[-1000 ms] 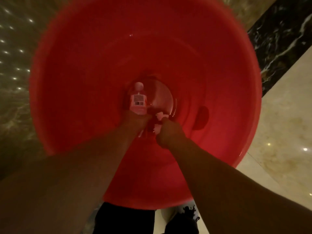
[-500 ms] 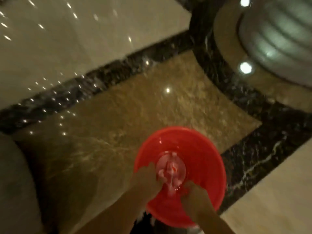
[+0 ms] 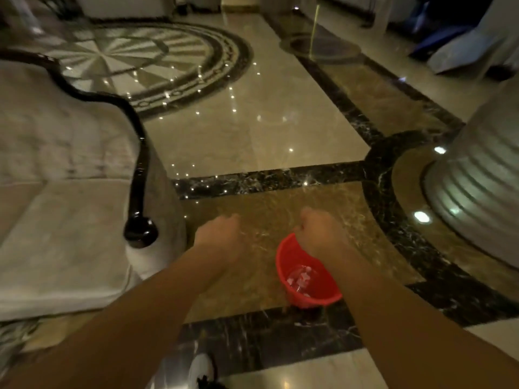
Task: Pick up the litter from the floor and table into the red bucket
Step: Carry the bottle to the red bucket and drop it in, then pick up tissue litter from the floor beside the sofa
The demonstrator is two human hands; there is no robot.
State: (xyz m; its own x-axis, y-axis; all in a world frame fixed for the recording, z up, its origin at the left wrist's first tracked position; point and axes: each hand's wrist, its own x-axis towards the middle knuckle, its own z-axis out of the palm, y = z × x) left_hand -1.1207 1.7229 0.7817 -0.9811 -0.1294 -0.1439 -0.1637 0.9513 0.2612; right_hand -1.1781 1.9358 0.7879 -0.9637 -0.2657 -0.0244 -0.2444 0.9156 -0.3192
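Observation:
The red bucket (image 3: 292, 256) stands on the brown marble floor, just in front of a black border strip. Pale litter (image 3: 300, 277), including clear plastic, lies at its bottom. My right hand (image 3: 320, 234) hovers over the bucket's far rim with its fingers curled shut, and I see nothing in it. It hides part of the rim. My left hand (image 3: 222, 234) is a loose fist to the left of the bucket, clear of it and holding nothing.
A pale cushioned sofa (image 3: 56, 220) with a black curved armrest (image 3: 140, 231) fills the left side. A ribbed column base (image 3: 477, 192) rises at the right. Glossy marble floor (image 3: 252, 136) stretches ahead. My shoe (image 3: 202, 369) shows at the bottom edge.
Both hands have come up out of the bucket, leaving the bottle and scraps inside. The view has risen and tilted forward, so the bucket now looks small and low.

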